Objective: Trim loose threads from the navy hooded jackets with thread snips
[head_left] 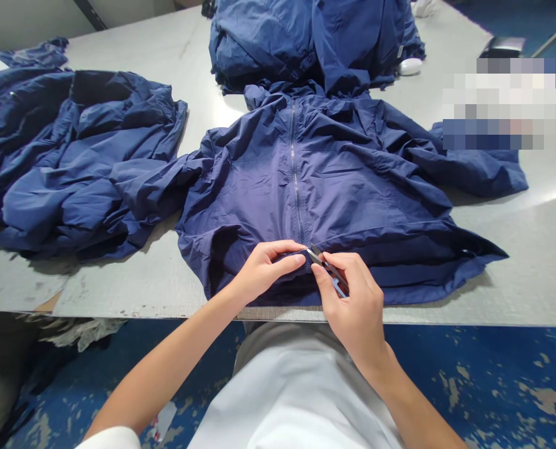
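A navy zip-up jacket (259,174) lies spread on the table, its zipper (294,162) running down the middle towards me. My left hand (271,268) pinches the jacket's edge at the lower end of the zipper, between thumb and forefinger. In my right hand (352,293) is a pair of small thread snips (334,274), dark with a light blue part. Their bright blade tips meet the fabric right beside my left fingertips. Whether a thread lies between the blades is too small to tell.
More navy garments lie heaped on the left (81,156) and in a pile at the back (278,43). A white rounded object (409,67) sits beside the back pile. The grey table (535,268) ends just in front of me. A pixelated patch covers the upper right.
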`<state>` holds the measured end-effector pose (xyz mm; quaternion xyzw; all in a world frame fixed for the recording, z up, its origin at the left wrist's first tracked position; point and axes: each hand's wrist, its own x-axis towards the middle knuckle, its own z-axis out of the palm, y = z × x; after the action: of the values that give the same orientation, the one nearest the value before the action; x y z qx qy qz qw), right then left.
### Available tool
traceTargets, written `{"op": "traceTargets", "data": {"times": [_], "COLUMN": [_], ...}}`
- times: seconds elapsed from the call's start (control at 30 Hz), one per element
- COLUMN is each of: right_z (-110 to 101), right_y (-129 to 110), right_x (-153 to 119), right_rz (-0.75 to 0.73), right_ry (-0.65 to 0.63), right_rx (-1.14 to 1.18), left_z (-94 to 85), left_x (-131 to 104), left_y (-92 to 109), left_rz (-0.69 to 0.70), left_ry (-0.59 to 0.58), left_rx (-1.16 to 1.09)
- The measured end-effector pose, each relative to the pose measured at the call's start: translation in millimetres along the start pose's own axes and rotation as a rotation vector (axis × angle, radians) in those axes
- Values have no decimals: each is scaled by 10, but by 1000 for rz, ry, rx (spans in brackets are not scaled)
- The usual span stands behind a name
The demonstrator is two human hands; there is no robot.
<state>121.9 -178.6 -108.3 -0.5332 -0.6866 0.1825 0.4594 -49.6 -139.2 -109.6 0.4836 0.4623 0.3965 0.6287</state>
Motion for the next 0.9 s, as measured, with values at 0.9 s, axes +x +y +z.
{"op": "traceTargets", "data": {"times": [0.9], "right_z": [-62], "right_y": [28], "right_x": [-71], "right_rz": [-34], "right_ry": [70], "right_rx": [35], "left_z": [-10], "left_x": [-4], "left_y": [-62], "left_rz": [36], "left_ry": [-18], "left_rx": [12]}}
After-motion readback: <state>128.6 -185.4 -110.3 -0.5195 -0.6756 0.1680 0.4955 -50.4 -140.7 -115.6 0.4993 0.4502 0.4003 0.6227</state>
